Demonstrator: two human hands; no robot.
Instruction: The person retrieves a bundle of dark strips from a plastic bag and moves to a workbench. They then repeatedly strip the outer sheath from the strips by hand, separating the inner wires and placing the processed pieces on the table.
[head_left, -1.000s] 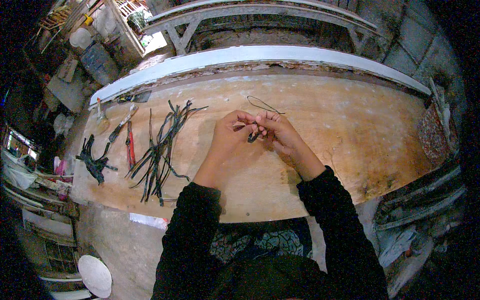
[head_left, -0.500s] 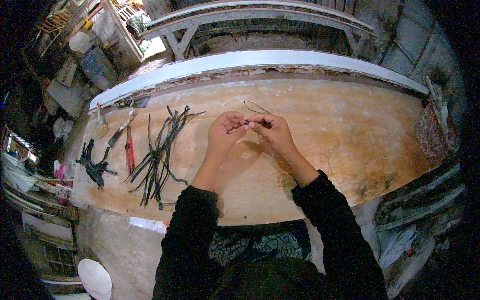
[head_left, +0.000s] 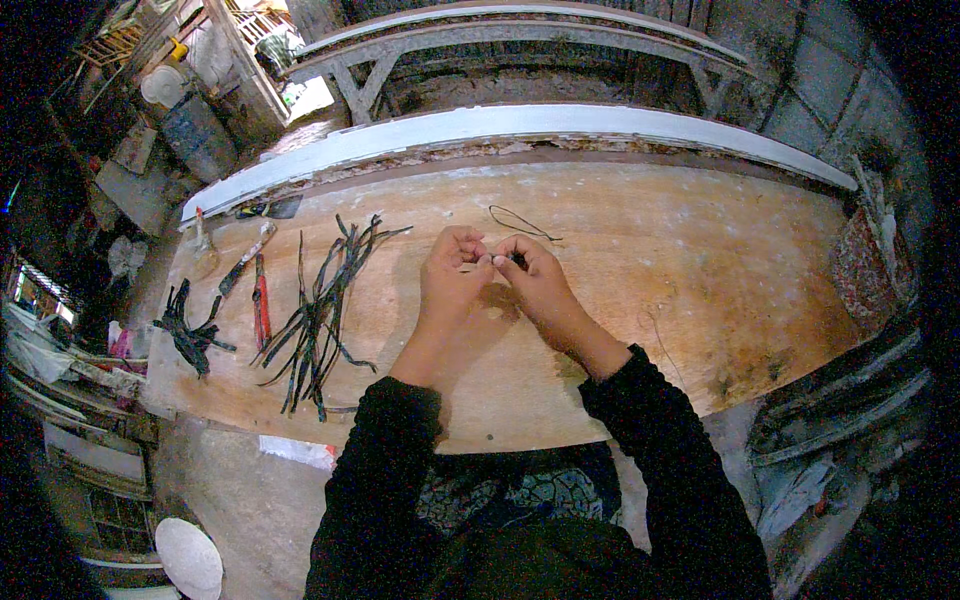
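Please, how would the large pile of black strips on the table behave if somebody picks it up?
The black strips look thin and several curve, so they would probably bend and droop. They are likely light, being so narrow. They cross loosely with no visible tie, so some may slide out.

I get a dim, grainy feed, daylight glaring at an opening point(head_left: 272, 30) upper left, soft shadows mid-frame on the tabletop point(head_left: 560, 400), the white beam point(head_left: 520, 121) bowed by fisheye and corners sunk in black.

Hands point(head_left: 452, 282) point(head_left: 541, 290) pinching dark piece point(head_left: 518, 260), perhaps a strip
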